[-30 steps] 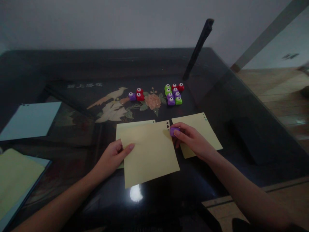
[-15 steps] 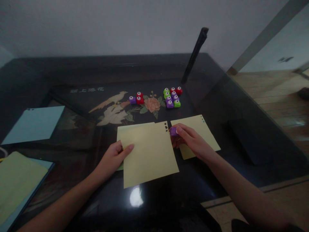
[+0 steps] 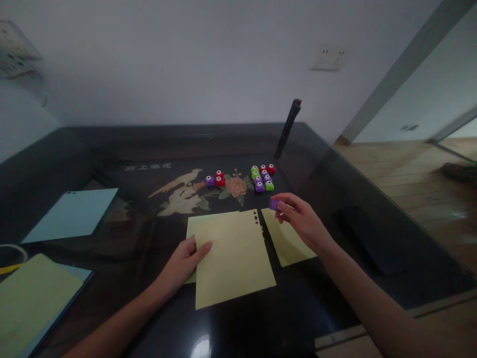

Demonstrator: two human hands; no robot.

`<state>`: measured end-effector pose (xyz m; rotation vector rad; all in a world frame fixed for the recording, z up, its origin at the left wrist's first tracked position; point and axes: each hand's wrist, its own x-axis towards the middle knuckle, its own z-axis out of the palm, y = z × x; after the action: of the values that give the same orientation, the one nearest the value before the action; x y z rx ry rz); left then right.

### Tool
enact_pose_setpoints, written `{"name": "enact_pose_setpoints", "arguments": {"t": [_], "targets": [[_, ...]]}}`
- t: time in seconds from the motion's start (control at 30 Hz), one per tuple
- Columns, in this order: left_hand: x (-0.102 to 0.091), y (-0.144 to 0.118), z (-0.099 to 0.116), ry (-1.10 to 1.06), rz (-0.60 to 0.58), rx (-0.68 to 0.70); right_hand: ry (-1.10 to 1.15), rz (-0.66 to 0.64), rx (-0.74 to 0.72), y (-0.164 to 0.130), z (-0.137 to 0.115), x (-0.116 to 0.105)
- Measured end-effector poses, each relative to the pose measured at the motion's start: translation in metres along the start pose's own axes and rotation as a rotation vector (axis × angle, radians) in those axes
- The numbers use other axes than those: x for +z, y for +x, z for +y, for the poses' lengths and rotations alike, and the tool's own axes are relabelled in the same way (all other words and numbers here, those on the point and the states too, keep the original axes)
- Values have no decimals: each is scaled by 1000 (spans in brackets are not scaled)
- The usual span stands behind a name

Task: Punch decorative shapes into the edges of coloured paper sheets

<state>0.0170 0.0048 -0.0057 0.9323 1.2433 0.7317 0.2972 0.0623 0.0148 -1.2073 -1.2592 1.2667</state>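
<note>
A pale yellow sheet of paper (image 3: 234, 258) is pinched at its left edge by my left hand (image 3: 190, 256), thumb on top. Small dark shapes, a heart and stars among them, run down its upper right corner and look like punched holes. Another sheet lies partly hidden behind it. My right hand (image 3: 303, 223) grips a small purple craft punch (image 3: 275, 204) between thumb and fingers, just right of the sheet and apart from it. Under that hand lies a second yellow sheet (image 3: 288, 246) on the table.
Craft punches in red, green and purple (image 3: 260, 186) stand beyond the sheets, with a smaller group (image 3: 219, 181) to their left. A light blue sheet (image 3: 74, 214) and stacked papers (image 3: 37, 298) lie at left. A black stick-like post (image 3: 288, 128) rises at the back of the dark table (image 3: 156, 144).
My right hand has moved off the sheet's right edge with the purple punch. More small shapes show along that edge. My left hand keeps its hold; the camera view has tilted up.
</note>
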Motion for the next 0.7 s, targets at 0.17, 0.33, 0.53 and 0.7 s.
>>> {"name": "enact_pose_setpoints", "arguments": {"t": [0.17,0.33,0.53,0.7], "targets": [[0,2,-3,21,-20,35,-56,78,-43,45,-5,-26],[-2,4,-6,8,-59,76,-221,149,10,101,8,-46],[-3,7,-9,-10,-93,113,-397,194,212,143,27,-50],[-4,6,-9,-17,-120,121,-447,183,302,154,31,-50]]}}
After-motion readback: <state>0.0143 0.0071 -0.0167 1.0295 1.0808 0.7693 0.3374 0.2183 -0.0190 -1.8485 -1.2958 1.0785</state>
